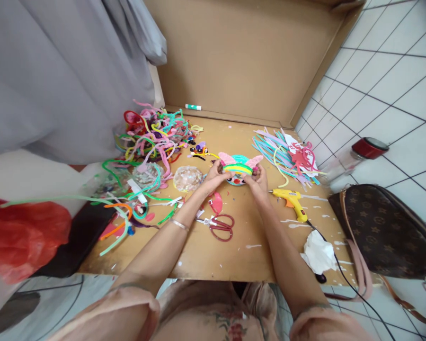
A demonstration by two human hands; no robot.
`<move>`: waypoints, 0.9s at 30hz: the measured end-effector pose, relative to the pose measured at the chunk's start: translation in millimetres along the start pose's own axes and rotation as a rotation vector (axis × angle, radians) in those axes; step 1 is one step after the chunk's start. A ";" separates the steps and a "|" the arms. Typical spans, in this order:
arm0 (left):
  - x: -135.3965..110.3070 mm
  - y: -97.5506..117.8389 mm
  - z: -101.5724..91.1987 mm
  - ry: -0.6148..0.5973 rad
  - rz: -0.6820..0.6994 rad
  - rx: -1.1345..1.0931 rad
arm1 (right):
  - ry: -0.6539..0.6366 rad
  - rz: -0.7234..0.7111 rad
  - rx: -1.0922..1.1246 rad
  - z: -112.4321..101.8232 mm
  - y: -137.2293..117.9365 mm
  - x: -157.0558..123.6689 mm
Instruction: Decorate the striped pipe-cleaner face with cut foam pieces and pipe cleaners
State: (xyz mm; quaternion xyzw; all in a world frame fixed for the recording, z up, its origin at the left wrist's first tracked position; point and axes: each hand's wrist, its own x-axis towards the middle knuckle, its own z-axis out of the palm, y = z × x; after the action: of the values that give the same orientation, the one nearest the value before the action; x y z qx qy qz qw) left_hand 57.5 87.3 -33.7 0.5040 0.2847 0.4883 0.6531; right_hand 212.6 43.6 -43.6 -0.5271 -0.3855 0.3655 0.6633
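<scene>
Between both hands is a colourful pipe-cleaner craft (237,168) with pink ear-like pieces, green, yellow and turquoise bands and a red spot low on its front. My left hand (216,174) grips its left side, fingers closed. On the opposite side my right hand (257,179) holds it the same way, thumb on the front. Red-handled scissors (221,227) lie below the hands, beside a pink cut piece (216,202). A clear shiny ball (187,178) rests left of my left hand. To the right of my right hand lies a yellow glue gun (293,202).
A tangled heap of pipe cleaners (156,135) covers the back left of the table. More pipe cleaners (270,149) lie at the back right. A glue stick (193,107), crumpled tissue (318,252), brown handbag (386,232) and red-lidded bottle (355,161) are around the edges. The glue gun's cord trails rightward.
</scene>
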 end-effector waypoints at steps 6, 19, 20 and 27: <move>-0.5 1.4 2.0 0.019 0.026 0.033 | 0.040 0.007 -0.017 1.6 3.5 0.4; 1.4 -3.1 0.2 -0.006 0.040 0.005 | 0.023 0.041 -0.008 -3.8 6.0 3.3; 1.5 -3.6 0.1 -0.008 0.041 0.001 | 0.025 0.043 -0.005 -3.8 5.9 3.1; 1.6 -3.4 0.4 -0.007 0.039 0.011 | 0.039 0.056 -0.006 -3.2 4.5 2.7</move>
State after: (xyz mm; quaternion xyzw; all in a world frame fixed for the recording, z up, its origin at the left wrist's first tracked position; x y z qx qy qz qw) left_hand 59.7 88.6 -36.5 0.5147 0.2751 0.4975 0.6418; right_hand 216.2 45.4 -48.1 -0.5465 -0.3588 0.3724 0.6587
